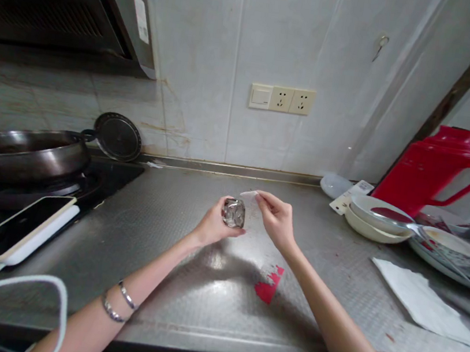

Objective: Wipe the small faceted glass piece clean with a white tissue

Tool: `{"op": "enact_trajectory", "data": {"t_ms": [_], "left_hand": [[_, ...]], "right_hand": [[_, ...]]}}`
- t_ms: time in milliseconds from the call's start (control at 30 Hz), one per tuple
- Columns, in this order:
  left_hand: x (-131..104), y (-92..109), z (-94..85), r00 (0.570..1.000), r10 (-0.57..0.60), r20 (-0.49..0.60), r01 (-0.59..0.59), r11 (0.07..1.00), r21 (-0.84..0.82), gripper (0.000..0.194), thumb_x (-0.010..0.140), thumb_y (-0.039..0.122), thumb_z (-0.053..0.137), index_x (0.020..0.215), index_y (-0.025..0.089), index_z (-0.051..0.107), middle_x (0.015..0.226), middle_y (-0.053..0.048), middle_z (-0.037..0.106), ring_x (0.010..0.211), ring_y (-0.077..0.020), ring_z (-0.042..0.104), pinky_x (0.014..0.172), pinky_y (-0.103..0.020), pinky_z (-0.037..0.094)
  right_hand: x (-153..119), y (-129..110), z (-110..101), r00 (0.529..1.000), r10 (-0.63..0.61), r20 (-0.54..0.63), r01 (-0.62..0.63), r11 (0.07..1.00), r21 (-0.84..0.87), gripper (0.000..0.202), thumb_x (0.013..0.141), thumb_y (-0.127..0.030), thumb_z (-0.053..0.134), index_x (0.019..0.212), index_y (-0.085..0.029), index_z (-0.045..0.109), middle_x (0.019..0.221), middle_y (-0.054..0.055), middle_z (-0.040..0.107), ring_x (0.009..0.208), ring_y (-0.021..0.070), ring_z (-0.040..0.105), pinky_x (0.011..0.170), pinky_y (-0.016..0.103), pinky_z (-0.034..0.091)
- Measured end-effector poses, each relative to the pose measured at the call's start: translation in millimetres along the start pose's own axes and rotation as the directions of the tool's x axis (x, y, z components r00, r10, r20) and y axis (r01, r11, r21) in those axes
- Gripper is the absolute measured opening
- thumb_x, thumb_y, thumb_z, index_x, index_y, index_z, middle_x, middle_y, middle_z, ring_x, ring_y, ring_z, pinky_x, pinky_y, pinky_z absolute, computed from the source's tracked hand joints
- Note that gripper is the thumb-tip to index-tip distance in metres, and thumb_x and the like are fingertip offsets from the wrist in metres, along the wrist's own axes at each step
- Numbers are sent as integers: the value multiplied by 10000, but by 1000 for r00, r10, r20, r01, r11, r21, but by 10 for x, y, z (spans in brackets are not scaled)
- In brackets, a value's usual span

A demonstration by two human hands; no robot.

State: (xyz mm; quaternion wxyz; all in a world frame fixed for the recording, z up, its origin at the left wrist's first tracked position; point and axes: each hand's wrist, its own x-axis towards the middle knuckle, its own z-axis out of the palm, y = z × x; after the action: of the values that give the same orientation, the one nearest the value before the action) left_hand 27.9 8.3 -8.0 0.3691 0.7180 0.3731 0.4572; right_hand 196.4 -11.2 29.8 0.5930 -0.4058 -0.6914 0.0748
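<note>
My left hand (215, 223) is wrapped round a small, clear, greyish glass (234, 213), held up above the metal counter with one end facing me. Just to its right, my right hand (275, 216) pinches a small white piece (249, 194) that looks like paper or tissue. This piece sits near the glass's upper right; whether they touch I cannot tell. On the counter below my hands lies a torn pink-red scrap (268, 285). A folded white tissue (425, 302) rests farther right.
At left, a metal pan (23, 155) sits on the black stove, with a phone (13, 229) and white cable (62, 303) in front. A dark round lid (118, 136) leans by the wall. Stacked bowls (378, 231) and a red thermos jug (424, 167) stand at right.
</note>
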Motion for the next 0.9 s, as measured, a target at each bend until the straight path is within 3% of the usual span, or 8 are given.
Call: {"op": "enact_trajectory", "data": {"t_ms": [67, 133, 233, 300, 600, 700, 800, 900], "left_hand": [[-26, 29, 10, 999, 44, 30, -46, 996, 82, 824, 484, 285, 831, 1199, 181, 435, 1023, -58, 619, 837, -174, 597, 754, -298, 468], [-56, 67, 33, 995, 83, 56, -91, 985, 150, 832, 462, 275, 833, 1196, 175, 454, 1013, -52, 619, 830, -181, 589, 746, -306, 469], [-82, 119, 59, 995, 74, 62, -86, 972, 219, 752, 463, 268, 823, 1132, 153, 501, 949, -43, 624, 801, -189, 587, 712, -310, 474], [-81, 140, 57, 997, 56, 60, -69, 970, 235, 725, 465, 277, 823, 1107, 146, 512, 916, -39, 628, 782, -190, 589, 689, -306, 475], [-56, 110, 15, 993, 101, 65, -112, 972, 208, 788, 495, 355, 818, 1180, 183, 468, 1049, -59, 632, 843, -188, 607, 749, -305, 473], [-72, 115, 40, 997, 61, 37, -68, 975, 213, 769, 492, 371, 818, 1163, 177, 498, 999, -55, 647, 814, -187, 608, 715, -299, 477], [-84, 135, 51, 999, 37, 19, -40, 981, 190, 736, 512, 387, 812, 1151, 169, 521, 937, -47, 663, 761, -175, 615, 680, -284, 482], [-75, 137, 40, 1000, 8, -5, -7, 986, 168, 720, 534, 419, 800, 1149, 159, 531, 902, -52, 674, 741, -174, 627, 647, -268, 486]], "right_hand": [[2, 18, 8, 999, -48, -24, 47, 999, -28, 224, 878, -280, 497, 922, -192, 698, 879, 44, 730, 758, 183, 678, 674, 259, 514], [-13, 12, 16, 985, -144, 91, 148, 988, -42, 230, 887, -244, 476, 972, -206, 687, 950, 51, 724, 845, 188, 682, 741, 267, 520], [-45, -25, 19, 918, -251, 306, 270, 963, -19, 277, 899, -192, 431, 1055, -223, 657, 1009, 49, 711, 905, 175, 673, 795, 270, 514], [-55, -60, 9, 900, -259, 350, 280, 960, -8, 286, 900, -180, 422, 1061, -225, 655, 1012, 48, 710, 904, 169, 672, 797, 265, 510], [-14, -198, -88, 917, -160, 365, 157, 987, 37, 217, 861, -210, 496, 889, -174, 708, 826, 44, 734, 712, 157, 675, 643, 230, 482], [-28, -158, -40, 969, -68, 239, 65, 998, 22, 219, 861, -242, 507, 858, -172, 714, 767, 30, 729, 653, 154, 663, 596, 226, 482], [-55, -105, 30, 993, -40, 107, 41, 999, -5, 232, 868, -245, 493, 912, -189, 714, 860, 43, 737, 743, 179, 687, 654, 247, 517], [-84, -87, 67, 971, -117, 208, 118, 993, 6, 262, 881, -222, 464, 1008, -225, 693, 998, 45, 719, 886, 190, 686, 766, 278, 535]]}}
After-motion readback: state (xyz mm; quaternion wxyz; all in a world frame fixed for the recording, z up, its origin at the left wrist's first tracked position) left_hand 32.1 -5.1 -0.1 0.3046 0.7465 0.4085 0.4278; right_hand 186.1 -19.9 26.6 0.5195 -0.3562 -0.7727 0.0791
